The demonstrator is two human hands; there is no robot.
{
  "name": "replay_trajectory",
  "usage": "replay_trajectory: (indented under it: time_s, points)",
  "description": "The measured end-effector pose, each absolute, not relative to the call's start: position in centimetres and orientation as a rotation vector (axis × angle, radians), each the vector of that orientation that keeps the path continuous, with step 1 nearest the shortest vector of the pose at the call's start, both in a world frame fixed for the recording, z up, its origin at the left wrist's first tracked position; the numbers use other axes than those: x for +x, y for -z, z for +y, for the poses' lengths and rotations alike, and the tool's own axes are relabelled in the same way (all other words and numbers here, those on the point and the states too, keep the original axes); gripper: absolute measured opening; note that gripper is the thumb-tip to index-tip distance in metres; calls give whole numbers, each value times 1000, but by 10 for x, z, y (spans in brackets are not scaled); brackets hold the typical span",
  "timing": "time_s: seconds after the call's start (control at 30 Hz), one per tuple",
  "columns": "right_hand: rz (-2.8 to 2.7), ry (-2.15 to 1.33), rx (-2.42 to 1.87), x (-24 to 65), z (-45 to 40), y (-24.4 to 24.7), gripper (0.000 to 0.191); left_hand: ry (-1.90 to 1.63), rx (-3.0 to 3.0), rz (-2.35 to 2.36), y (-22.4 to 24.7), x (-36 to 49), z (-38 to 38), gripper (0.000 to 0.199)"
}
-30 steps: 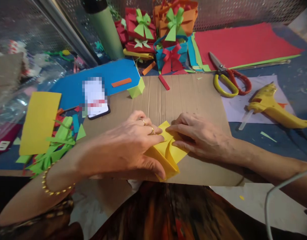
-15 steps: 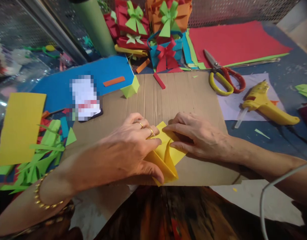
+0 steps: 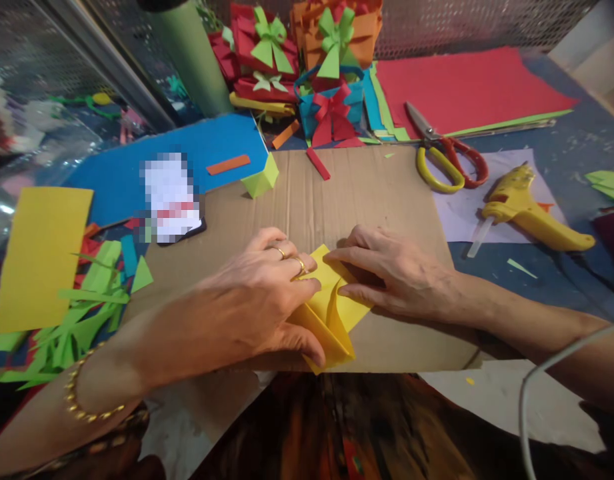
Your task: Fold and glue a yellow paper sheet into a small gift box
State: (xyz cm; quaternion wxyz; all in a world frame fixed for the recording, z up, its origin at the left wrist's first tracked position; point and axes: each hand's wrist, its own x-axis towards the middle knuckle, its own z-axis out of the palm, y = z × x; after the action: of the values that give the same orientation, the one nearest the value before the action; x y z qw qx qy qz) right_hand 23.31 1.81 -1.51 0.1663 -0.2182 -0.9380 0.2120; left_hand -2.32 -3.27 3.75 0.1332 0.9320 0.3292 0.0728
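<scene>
A partly folded piece of yellow paper (image 3: 331, 313) lies near the front edge of a brown cardboard sheet (image 3: 357, 193). My left hand (image 3: 267, 300), with two rings on its fingers, grips the paper's left side, its thumb on the near flap and its fingers on the far part. From the other side, my right hand (image 3: 387, 273) is closed on the paper's right edge, index finger and thumb on a raised fold. My palms hide some of the paper.
Scissors (image 3: 439, 153) and a yellow glue gun (image 3: 527, 207) lie at right. A phone (image 3: 171, 197), yellow sheet (image 3: 41, 260) and green paper scraps (image 3: 87, 313) are at left. Decorated paper bags (image 3: 331, 107) stand behind, beside stacked red sheets (image 3: 467, 90). A white cable (image 3: 524, 407) crosses front right.
The view has shifted very slightly. Both hands keep the same hold on the yellow paper, and its folds look unchanged.
</scene>
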Motion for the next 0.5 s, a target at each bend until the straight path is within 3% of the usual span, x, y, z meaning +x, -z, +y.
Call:
replay_trajectory:
  time_s: [0.5]
  points:
    - [-2686,-610,-655,233,18,17,46,-239,2691,948,-38,-24,-34,45]
